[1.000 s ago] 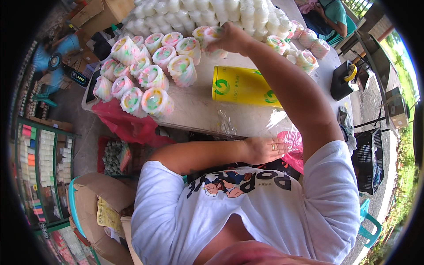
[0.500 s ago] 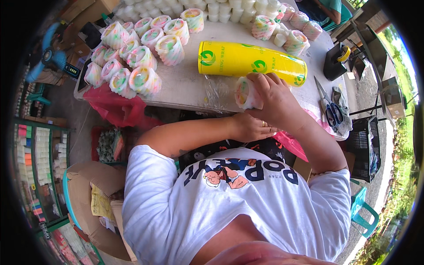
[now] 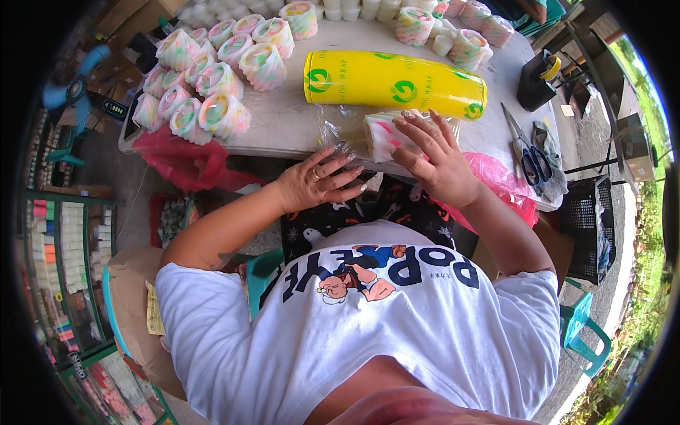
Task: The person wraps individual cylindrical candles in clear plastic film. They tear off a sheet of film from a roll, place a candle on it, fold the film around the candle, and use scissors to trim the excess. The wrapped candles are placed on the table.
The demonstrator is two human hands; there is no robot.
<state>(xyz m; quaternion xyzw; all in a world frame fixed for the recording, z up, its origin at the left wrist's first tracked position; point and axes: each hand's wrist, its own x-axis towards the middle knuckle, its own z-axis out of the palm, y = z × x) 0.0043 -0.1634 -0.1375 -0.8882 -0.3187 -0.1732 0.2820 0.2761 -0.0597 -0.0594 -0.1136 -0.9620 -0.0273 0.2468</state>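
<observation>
My right hand is on a white candle with pink marbling at the table's near edge. Its fingers lie over the top and its thumb is at the front; the candle's right part is hidden. Clear cling film stretches from the yellow cling wrap roll just behind it. My left hand is in front of the edge, palm down, fingers spread and holding nothing, close to the loose film.
Several twisted marbled candles stand at the left of the table. More marbled candles and plain white ones line the back. Scissors lie at the right on a grey cloth, beside pink plastic.
My left hand has moved left, away from the candle, and its fingers have spread. The candle has turned so its marbled side shows, and it has shifted slightly left under my right hand.
</observation>
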